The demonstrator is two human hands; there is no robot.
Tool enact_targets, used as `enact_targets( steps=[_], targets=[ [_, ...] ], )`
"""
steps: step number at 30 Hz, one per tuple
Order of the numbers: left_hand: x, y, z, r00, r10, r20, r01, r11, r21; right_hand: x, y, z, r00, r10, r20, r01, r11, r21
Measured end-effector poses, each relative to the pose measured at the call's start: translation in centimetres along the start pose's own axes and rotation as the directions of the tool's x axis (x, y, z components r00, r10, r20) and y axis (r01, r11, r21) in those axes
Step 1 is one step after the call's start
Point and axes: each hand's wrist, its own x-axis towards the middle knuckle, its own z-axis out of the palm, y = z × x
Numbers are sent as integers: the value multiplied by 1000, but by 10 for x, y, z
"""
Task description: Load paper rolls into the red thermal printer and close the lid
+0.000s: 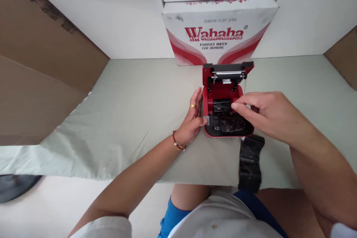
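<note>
A small red-and-black printer (205, 100) stands on the cloth with its lid (228, 67) raised. Inside the bay lies a roll of glossy black film (221, 105), and a flap of similar film covers part of the black front panel (213, 132). My left hand (194, 119) holds the printer's left side, its thumb on the grey front corner and its fingers along the red wall. Thumb and forefinger of my right hand (260, 109) are pinched at the roll's right end; the exact contact is partly hidden. A crinkled black strip (251, 163) lies before the printer, reaching the cloth's front edge.
A white Wahaha water carton (220, 31) stands right behind the raised lid, with more white boxes (111, 22) stacked around it. Brown cardboard boxes (41, 81) flank the pale green cloth (134, 111). My lap is close to the near edge.
</note>
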Motion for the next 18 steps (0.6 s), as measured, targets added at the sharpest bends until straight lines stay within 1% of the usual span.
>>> enact_targets(
  steps=[1,2,4,5,7,9,11,12,14,15,16,17,18],
  targets=[
    [0,0,0,1000,-1,-2,1,1000,2,12,-6,-3,994,77,80,-66,989,-131],
    [0,1,0,1000,-4,-3,4,1000,5,24,-12,-4,979,142,145,-100,959,-264],
    [1,2,0,1000,-7,-5,7,1000,10,46,-23,-1,939,233,254,-93,880,-467],
    [1,2,0,1000,-7,-7,7,1000,12,55,-28,2,918,255,304,-66,853,-518],
    [2,0,0,1000,-3,-12,3,1000,17,68,-34,9,884,265,384,-15,839,-544],
    [2,-2,-2,1000,2,-19,-1,1000,27,76,-36,15,872,266,411,2,837,-547],
    [3,-5,-3,1000,-5,-22,6,999,32,76,-37,18,875,279,396,-11,829,-559],
    [4,-6,-3,1000,-9,-22,10,999,36,73,-38,18,882,291,371,-31,822,-569],
    [4,-7,-4,1000,-12,-23,13,999,44,59,-40,14,914,294,279,-85,812,-578],
    [5,-7,-4,1000,-9,-23,10,999,46,48,-40,9,943,256,214,-98,825,-556],
    [5,-7,-4,1000,-5,-24,6,999,45,34,-38,3,972,186,144,-88,856,-509],
    [5,-8,-4,1000,-1,-25,2,999,40,17,-33,-5,993,99,62,-62,897,-438],
    [5,-8,-5,1000,2,-25,-1,999,34,-1,-24,-15,999,-5,-35,-7,938,-346]
  ],
)
